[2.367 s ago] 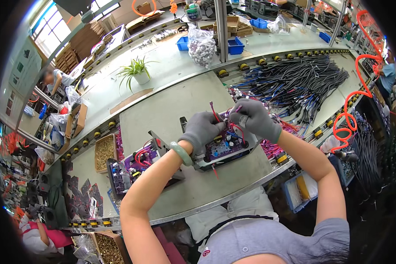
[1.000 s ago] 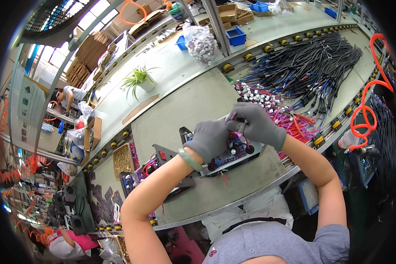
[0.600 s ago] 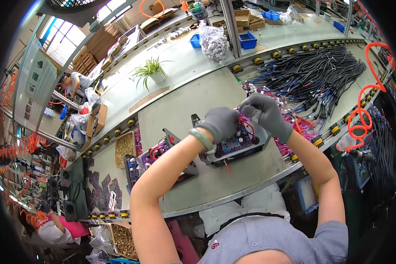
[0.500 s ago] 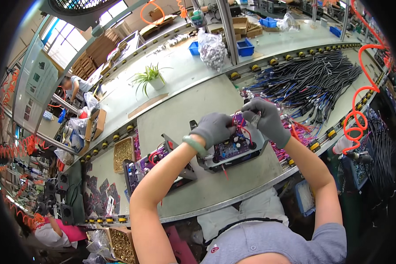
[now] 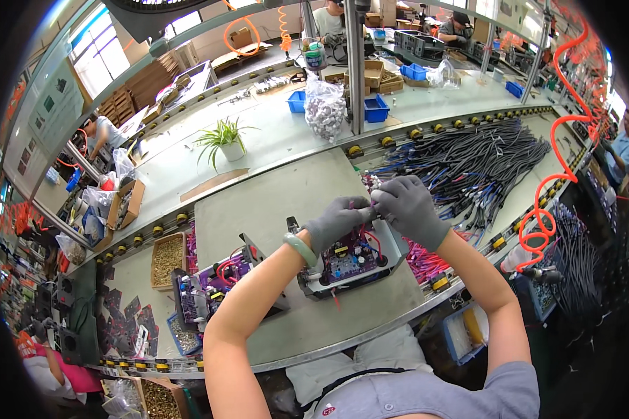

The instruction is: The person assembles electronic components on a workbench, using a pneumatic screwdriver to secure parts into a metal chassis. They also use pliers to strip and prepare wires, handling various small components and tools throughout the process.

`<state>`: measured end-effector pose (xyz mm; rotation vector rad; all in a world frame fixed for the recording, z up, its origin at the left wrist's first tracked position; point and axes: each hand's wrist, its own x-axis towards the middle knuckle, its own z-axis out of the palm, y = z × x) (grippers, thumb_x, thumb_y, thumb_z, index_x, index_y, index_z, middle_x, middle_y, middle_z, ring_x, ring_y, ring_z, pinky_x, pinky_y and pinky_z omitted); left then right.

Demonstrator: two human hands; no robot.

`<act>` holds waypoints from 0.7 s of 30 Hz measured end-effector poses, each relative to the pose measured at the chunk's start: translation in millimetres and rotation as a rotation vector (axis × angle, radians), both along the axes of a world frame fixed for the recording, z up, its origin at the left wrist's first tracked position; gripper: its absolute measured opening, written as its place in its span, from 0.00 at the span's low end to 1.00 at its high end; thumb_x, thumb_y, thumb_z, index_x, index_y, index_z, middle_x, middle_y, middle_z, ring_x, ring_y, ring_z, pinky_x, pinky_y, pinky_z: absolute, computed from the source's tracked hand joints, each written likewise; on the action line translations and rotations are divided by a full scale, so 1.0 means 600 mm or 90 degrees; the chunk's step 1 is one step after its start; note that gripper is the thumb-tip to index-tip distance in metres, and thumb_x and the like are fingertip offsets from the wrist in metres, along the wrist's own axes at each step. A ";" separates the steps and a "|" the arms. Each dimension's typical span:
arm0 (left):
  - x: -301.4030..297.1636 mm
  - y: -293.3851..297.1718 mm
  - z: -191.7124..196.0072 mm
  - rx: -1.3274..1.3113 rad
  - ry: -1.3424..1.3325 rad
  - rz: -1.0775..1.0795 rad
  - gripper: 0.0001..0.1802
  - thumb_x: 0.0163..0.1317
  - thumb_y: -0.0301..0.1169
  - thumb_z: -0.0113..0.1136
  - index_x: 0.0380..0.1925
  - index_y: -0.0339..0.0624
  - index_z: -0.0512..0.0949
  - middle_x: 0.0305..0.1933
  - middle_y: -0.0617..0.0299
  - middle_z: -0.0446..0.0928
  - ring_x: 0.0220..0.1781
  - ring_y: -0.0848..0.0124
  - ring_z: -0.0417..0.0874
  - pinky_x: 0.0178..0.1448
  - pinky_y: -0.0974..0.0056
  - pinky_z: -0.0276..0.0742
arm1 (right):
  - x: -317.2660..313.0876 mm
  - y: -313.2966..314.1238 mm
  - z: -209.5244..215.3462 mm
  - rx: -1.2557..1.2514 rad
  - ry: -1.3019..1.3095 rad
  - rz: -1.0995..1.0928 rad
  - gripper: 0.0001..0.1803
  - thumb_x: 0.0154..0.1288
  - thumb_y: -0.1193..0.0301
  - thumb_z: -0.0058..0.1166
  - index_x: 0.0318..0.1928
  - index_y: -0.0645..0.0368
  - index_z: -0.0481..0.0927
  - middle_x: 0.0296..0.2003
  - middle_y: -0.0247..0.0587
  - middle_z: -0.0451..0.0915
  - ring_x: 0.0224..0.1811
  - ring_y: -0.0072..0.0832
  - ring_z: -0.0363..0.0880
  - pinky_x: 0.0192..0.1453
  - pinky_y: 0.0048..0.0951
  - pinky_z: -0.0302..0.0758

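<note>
Both hands wear grey gloves and come together over the far edge of an open metal housing (image 5: 319,288) that holds a purple circuit board (image 5: 360,259) with red wires. My left hand (image 5: 338,225) is closed in a pinch, and a green bangle (image 5: 300,249) circles that wrist. Against its fingertips, my right hand (image 5: 414,213) is closed as well, fingers bent downward. Whatever small thing sits between the fingertips is mostly hidden. Left of my left forearm stands a second unit with a purple board (image 5: 206,291), partly covered by that arm.
A pile of black cables (image 5: 493,164) lies at the far right of the bench, pink-red wires (image 5: 426,260) nearer. An orange coiled hose (image 5: 538,227) hangs at right. At left are a box of small brass-coloured parts (image 5: 168,262) and flat dark plates (image 5: 129,318). Beyond stands a potted plant (image 5: 232,151).
My right hand has moved in until its fingertips meet those of my left. The clear piece seen in its fingers before is now hidden. The whole view has shifted, showing more of the far room.
</note>
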<state>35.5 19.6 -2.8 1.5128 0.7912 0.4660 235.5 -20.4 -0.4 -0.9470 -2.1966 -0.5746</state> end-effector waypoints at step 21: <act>0.032 0.008 -0.017 0.510 0.454 0.031 0.11 0.58 0.39 0.55 0.35 0.52 0.84 0.30 0.51 0.82 0.36 0.50 0.83 0.42 0.51 0.77 | -0.004 -0.020 -0.047 -0.557 0.328 -0.152 0.14 0.63 0.71 0.51 0.49 0.58 0.78 0.33 0.51 0.82 0.37 0.44 0.83 0.43 0.39 0.77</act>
